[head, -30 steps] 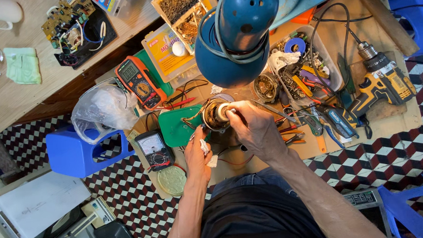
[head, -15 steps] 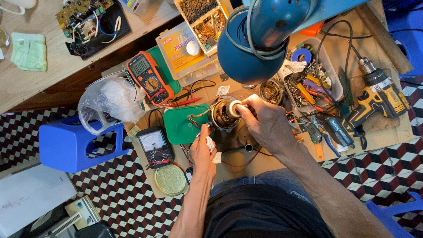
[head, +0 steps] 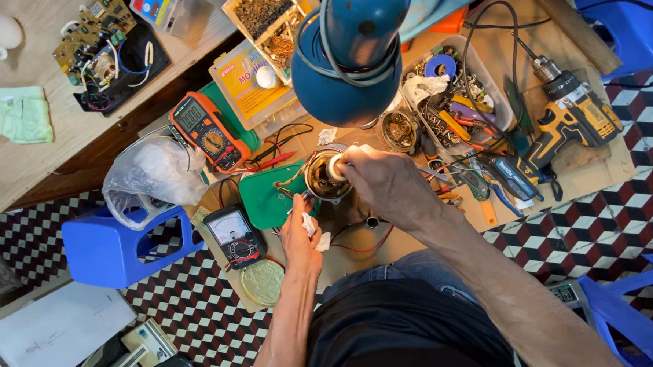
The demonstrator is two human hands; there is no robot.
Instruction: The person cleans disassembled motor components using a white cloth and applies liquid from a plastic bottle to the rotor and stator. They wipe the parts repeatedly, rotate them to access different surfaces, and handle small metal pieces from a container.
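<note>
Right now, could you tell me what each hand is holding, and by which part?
The right hand grips the top of a round metal motor part. The left hand holds a crumpled white tissue at its fingertips, beside the part's lower edge.

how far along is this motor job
Done: the motor sits opened on the board, out of any housing, meters beside it. In hand: the right hand works at its top while the left hand steadies it, holding a white scrap. Left, likely: reassembly; tools lie spread out and the fan head stands apart.
</note>
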